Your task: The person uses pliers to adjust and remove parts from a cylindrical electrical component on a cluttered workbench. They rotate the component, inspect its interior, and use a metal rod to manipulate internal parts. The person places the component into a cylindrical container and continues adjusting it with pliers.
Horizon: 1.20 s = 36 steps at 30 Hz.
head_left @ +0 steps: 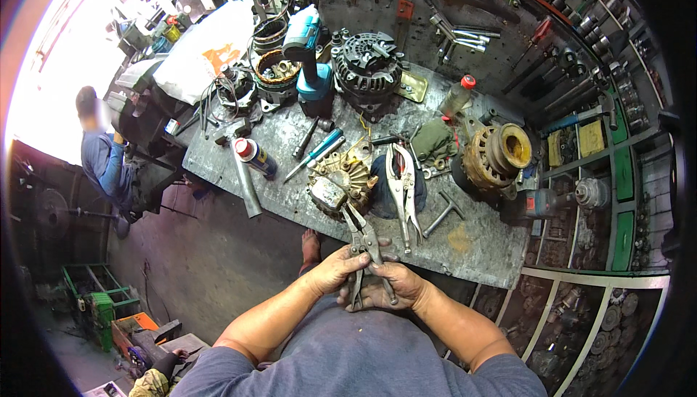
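Observation:
My left hand [340, 270] and my right hand [392, 287] both grip steel locking pliers [364, 241] at the bench's front edge, fingers wrapped around the handles. The pliers' jaws point up toward a tan metal housing [330, 190]; whether they touch it I cannot tell. Just right of that housing, a larger pair of locking pliers [399, 186] lies on a dark cloth [381, 201], beside a T-handle wrench [444, 214]. A screwdriver with a blue handle [323, 146] and a spray can with a red cap [258, 161] are farther left.
The metal bench [479, 241] holds alternators [367, 67], a rusty pulley unit [490, 154], a cordless tool [312, 88] and a bottle [457, 96]. Another person [109, 165] is at the left. Tool-hung panels and shelving [621, 208] line the back and right.

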Available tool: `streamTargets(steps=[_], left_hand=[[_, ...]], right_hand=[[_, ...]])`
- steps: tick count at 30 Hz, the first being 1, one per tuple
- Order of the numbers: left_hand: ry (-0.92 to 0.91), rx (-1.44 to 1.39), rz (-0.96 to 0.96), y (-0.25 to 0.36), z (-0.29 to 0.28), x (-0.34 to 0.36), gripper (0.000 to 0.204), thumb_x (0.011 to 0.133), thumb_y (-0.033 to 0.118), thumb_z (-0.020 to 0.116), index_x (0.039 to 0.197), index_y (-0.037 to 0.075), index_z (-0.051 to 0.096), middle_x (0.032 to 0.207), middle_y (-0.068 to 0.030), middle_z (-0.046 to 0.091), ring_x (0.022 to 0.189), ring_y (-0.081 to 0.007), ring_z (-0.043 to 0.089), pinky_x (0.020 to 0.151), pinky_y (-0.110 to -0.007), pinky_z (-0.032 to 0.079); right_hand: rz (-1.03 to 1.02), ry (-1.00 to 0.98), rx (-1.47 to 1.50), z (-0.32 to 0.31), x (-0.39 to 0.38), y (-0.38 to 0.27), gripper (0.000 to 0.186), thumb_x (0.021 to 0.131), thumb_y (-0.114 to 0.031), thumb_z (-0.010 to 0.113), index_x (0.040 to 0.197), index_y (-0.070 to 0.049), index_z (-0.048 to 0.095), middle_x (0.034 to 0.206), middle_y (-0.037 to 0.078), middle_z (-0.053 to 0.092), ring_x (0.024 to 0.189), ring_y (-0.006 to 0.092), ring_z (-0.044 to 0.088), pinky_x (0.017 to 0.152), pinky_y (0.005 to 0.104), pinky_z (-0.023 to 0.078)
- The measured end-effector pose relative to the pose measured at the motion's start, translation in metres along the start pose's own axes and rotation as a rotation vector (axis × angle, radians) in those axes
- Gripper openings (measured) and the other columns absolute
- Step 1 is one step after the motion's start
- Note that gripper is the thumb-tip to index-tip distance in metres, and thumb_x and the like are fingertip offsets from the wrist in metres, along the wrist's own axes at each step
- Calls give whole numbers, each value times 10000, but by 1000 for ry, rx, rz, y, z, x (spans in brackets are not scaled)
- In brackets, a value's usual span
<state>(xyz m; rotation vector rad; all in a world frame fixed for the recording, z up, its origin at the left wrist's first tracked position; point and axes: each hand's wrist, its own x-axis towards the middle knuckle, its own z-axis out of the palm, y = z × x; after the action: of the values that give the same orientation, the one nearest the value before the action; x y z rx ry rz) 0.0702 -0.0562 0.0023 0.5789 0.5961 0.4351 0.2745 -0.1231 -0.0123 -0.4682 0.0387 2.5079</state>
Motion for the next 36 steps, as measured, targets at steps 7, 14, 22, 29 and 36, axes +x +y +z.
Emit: streamTargets(steps=[7, 14, 22, 29, 36], left_hand=[[66, -154, -60, -9, -1, 9, 542, 1106, 476, 684, 1406, 26, 661, 1210, -108, 772, 1023, -216, 758, 910, -379, 638], [147, -125, -55, -20, -3, 18, 490, 1115, 459, 665, 1365, 38, 650, 1241, -141, 773, 1097, -261, 762, 962, -399, 634], [-5, -163, -57, -24, 6, 13, 594, 1044, 550, 742, 1352, 52, 645, 1302, -178, 749, 1193, -319, 728, 982, -433, 623], [213, -17, -153, -14, 15, 17, 511, 1071, 544, 715, 1181, 47, 756, 1059, -78, 766, 936, -197, 724, 840, -369, 614], [210, -44, -71, -4, 30, 18, 399, 1024, 447, 806, 1024, 55, 735, 983, -73, 754, 826, -187, 700, 710, -345, 593]], right_hand=[[-37, -53, -32, 4, 1, 1, 417, 1107, -292, 577, 1350, 24, 698, 1215, 243, 745, 1153, 406, 720, 1041, 583, 551], [32, -200, 132, 3, -8, 0, 630, 1096, -354, 557, 1526, 105, 539, 1426, 323, 667, 1365, 446, 648, 1229, 581, 465], [45, -141, 123, -5, -7, 4, 583, 1151, -439, 534, 1455, 53, 608, 1286, 274, 722, 1255, 459, 695, 1153, 615, 509], [75, -12, -1, -4, -8, -1, 452, 1116, -358, 616, 1413, -19, 656, 1207, 237, 754, 1149, 409, 733, 1090, 618, 539], [62, -20, 12, 7, -10, -2, 261, 1085, -296, 716, 1217, -75, 751, 1078, 145, 790, 1027, 337, 758, 989, 563, 580]])
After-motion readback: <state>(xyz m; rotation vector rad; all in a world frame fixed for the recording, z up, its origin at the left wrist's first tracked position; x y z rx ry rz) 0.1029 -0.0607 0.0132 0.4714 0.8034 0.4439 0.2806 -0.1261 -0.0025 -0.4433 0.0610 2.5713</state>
